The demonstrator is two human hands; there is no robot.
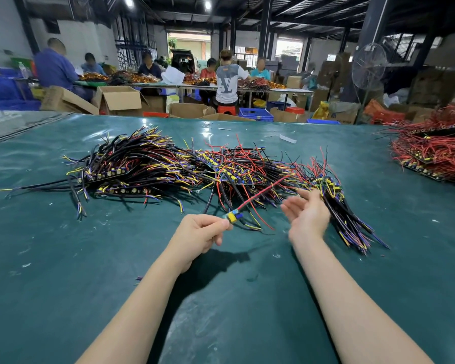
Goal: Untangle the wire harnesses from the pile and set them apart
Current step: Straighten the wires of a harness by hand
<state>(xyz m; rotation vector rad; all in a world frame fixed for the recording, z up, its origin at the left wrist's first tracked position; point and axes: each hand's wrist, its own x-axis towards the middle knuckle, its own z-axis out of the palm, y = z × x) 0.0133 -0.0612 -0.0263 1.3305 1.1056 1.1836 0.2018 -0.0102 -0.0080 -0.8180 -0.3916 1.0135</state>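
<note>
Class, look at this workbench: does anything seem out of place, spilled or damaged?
Nothing looks damaged. The wire pile is tangled, as expected. A white strip and small pale scraps lie loose on the green mat, away from the pile.

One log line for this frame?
left hand: pinches harness end | harness: red wire runs into pile | right hand: open, beside separate bundle

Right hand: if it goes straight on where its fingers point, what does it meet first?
Probably the red wire of the harness that the left hand pinches, then the pile; depth is unclear.
</note>
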